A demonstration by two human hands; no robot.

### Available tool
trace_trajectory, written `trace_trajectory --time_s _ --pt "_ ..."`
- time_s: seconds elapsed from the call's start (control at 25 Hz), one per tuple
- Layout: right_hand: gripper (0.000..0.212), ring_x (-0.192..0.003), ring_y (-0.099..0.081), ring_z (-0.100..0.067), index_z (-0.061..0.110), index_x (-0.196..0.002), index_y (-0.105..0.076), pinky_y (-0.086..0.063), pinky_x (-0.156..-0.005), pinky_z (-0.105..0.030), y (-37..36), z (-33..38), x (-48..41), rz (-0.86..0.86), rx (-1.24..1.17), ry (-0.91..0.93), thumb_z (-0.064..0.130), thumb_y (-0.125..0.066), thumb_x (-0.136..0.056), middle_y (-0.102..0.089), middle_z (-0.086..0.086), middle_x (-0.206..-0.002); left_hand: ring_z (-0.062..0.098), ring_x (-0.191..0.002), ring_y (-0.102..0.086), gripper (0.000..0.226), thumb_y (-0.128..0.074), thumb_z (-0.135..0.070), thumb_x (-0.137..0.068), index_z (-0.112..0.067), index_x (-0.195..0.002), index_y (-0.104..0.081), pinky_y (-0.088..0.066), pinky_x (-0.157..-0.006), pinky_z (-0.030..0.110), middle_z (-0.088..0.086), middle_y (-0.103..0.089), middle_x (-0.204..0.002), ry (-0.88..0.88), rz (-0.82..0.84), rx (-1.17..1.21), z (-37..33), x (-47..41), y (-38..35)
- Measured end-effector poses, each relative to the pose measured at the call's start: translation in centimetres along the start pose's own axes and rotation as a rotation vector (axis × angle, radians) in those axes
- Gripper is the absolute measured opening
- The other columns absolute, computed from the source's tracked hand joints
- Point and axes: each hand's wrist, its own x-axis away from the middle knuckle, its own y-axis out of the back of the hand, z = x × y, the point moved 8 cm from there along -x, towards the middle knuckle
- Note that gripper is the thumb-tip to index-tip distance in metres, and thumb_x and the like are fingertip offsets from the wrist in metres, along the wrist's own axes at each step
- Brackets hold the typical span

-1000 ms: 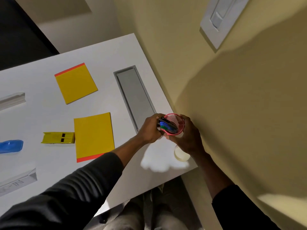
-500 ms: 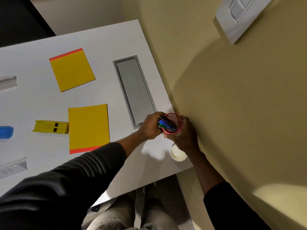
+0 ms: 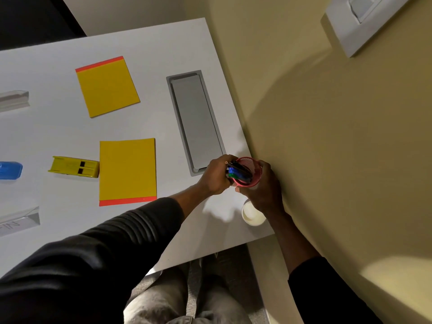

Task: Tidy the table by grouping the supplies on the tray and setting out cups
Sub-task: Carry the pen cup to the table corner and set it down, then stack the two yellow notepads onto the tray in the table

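Observation:
A red mesh pen cup (image 3: 251,165) with several pens (image 3: 237,171) in it is held at the right edge of the white table (image 3: 152,50). My right hand (image 3: 265,188) wraps its right side. On its left, my left hand (image 3: 216,175) grips the bundle of pens sticking out of it. A white paper cup (image 3: 252,215) stands just below my right hand, near the table's front right corner. To the left lie two yellow pads (image 3: 127,170) (image 3: 107,86), a yellow stapler (image 3: 74,167) and a blue object (image 3: 10,170).
A grey recessed cover (image 3: 196,118) runs along the table's right side. Two clear plastic holders (image 3: 15,100) (image 3: 18,220) lie at the left edge. A yellow wall (image 3: 327,136) stands close to the table on the right. My legs show below the table's front edge.
Both hands stay on the red cup and pens. The view has shifted, so the table items appear slightly lower and to the right.

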Motion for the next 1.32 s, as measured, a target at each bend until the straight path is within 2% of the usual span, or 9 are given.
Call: trace_trajectory --time_s 0.28,0.48,0.64,0.76,0.84,0.96,1.08,1.2,1.32 --pt "0.104 -0.122 -0.062 -0.026 0.017 -0.144 -0.045 -0.05 -0.094 -0.027 0.2 -0.1 0.1 0.016 0.022 -0.011 0.029 -0.101 -0.057 -0.063 -0.002 -0.135 0.035 -0.118 -0.069 0.063 -0.087 0.002 -0.078 -0.003 -0.136 -0.061 -0.061 -0.102 0.046 0.017 -0.072 -0.13 0.035 0.01 0.01 0.0 0.3 -0.4" --pt "0.124 -0.148 -0.039 -0.031 0.011 -0.161 -0.022 -0.036 -0.117 -0.038 -0.3 0.0 0.9 0.061 0.107 -0.051 0.032 -0.098 -0.066 -0.04 -0.011 -0.16 0.034 -0.121 -0.068 0.074 -0.093 -0.01 -0.076 -0.006 -0.141 -0.056 -0.06 -0.102 0.045 0.015 -0.069 -0.136 0.034 0.035 0.001 0.4 1.5 0.5" --pt "0.11 -0.151 -0.031 -0.034 0.011 -0.162 -0.021 -0.033 -0.119 -0.042 1.0 0.4 3.1 -0.01 0.183 -0.057 0.026 -0.09 -0.078 -0.033 -0.014 -0.163 0.027 -0.125 -0.066 0.071 -0.092 -0.018 -0.079 -0.014 -0.141 -0.056 -0.061 -0.101 0.043 0.007 -0.066 -0.141 0.075 0.013 0.016 2.2 4.5 2.0" --pt "0.095 -0.14 -0.045 -0.036 0.01 -0.155 -0.034 -0.045 -0.11 -0.044 2.6 3.8 5.8 -0.166 0.15 0.04 0.019 -0.089 -0.078 -0.042 -0.016 -0.151 0.019 -0.12 -0.066 0.065 -0.088 -0.03 -0.083 -0.02 -0.14 -0.058 -0.06 -0.097 0.041 -0.001 -0.068 -0.137 0.128 -0.086 0.011 3.9 8.5 5.1" --pt "0.085 -0.132 -0.052 -0.034 0.01 -0.148 -0.042 -0.048 -0.105 -0.04 2.9 4.9 7.1 -0.218 0.062 0.048 0.017 -0.089 -0.078 -0.046 -0.014 -0.145 0.012 -0.114 -0.065 0.058 -0.086 -0.03 -0.086 -0.018 -0.136 -0.062 -0.058 -0.093 0.03 -0.008 -0.069 -0.132 0.161 -0.147 0.025 5.0 10.8 6.3" --pt "0.076 -0.128 -0.055 -0.025 0.016 -0.146 -0.044 -0.05 -0.101 -0.03 0.7 8.9 8.7 -0.11 -0.045 0.127 0.019 -0.086 -0.083 -0.048 -0.01 -0.147 0.013 -0.109 -0.067 0.046 -0.084 -0.02 -0.088 -0.016 -0.129 -0.065 -0.055 -0.087 0.025 -0.009 -0.069 -0.12 0.268 -0.314 0.051 6.8 15.7 10.2" --pt "0.067 -0.109 -0.057 -0.009 0.022 -0.142 -0.046 -0.046 -0.079 -0.009 -3.2 11.7 9.2 0.065 -0.113 0.165 0.021 -0.083 -0.086 -0.052 -0.005 -0.145 0.019 -0.107 -0.072 0.037 -0.083 -0.013 -0.089 -0.016 -0.122 -0.067 -0.061 -0.089 0.034 -0.005 -0.073 -0.115 0.388 -0.421 0.097 9.3 19.3 12.9" --pt "0.065 -0.104 -0.063 -0.013 0.019 -0.139 -0.052 -0.05 -0.078 -0.013 -6.9 14.3 9.0 0.161 -0.101 0.239 0.02 -0.085 -0.084 -0.058 -0.007 -0.139 0.015 -0.101 -0.071 0.034 -0.083 -0.013 -0.09 -0.011 -0.121 -0.068 -0.055 -0.085 0.023 -0.008 -0.072 -0.11 0.52 -0.521 0.131 11.3 22.3 15.2" --pt "0.065 -0.111 -0.067 -0.019 0.016 -0.137 -0.055 -0.053 -0.08 -0.015 -11.4 16.9 8.2 0.262 -0.072 0.292 0.016 -0.088 -0.081 -0.062 -0.008 -0.133 0.018 -0.103 -0.069 0.033 -0.081 -0.011 -0.092 -0.008 -0.122 -0.068 -0.054 -0.093 0.031 -0.001 -0.075 -0.116 0.638 -0.585 0.162 13.9 24.6 16.6"
